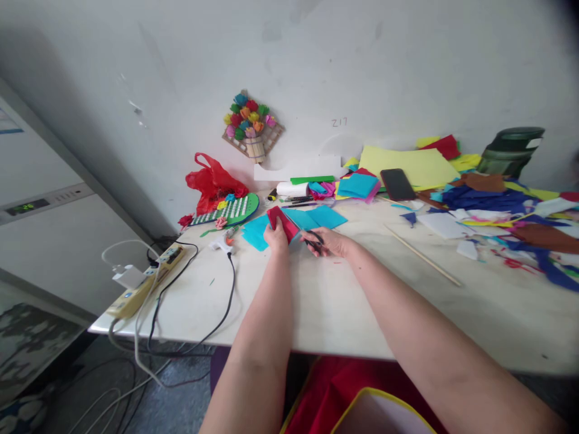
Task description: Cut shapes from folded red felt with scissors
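My left hand (275,236) is closed on a folded piece of red paper (281,220), holding it up over the white table (316,301). My right hand (329,242) grips black-handled scissors (313,243) whose blades point toward the red paper's lower edge. Turquoise paper sheets (312,218) lie flat on the table just behind both hands. Small red snippets lie on the table by my right wrist.
A power strip (145,283) with cables sits at the left edge, a glue gun (224,240) beside the green woven mat (230,211). A red plastic bag (215,184), paper-flower wall piece (250,125), phone (397,184), wooden stick (423,256) and heaps of coloured paper (497,205) fill the back and right.
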Available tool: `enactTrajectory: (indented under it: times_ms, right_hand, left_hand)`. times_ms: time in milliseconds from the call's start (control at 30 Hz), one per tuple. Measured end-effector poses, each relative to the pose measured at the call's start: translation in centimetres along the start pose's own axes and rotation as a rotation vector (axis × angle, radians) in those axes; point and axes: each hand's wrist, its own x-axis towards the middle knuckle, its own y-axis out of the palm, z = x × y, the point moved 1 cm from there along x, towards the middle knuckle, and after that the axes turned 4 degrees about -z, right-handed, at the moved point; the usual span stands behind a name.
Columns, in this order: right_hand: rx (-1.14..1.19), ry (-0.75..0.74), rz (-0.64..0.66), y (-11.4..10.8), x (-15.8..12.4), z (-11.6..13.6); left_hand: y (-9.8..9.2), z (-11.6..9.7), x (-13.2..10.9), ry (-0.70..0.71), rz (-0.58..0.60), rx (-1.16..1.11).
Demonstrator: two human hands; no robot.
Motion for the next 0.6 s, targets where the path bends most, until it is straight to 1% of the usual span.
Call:
enactTrajectory:
  times_ms: [200, 600]
  right_hand:
    - [0.005, -0.02, 0.005, 0.08, 0.04, 0.01]
    - [0.013, -0.025, -0.003, -0.11, 0.52, -0.4]
  left_hand:
    - [-0.06, -0.26, -0.21, -0.006, 0.019, -0.015]
    - [-0.23, -0.46, -0.3, -0.004, -0.006, -0.008]
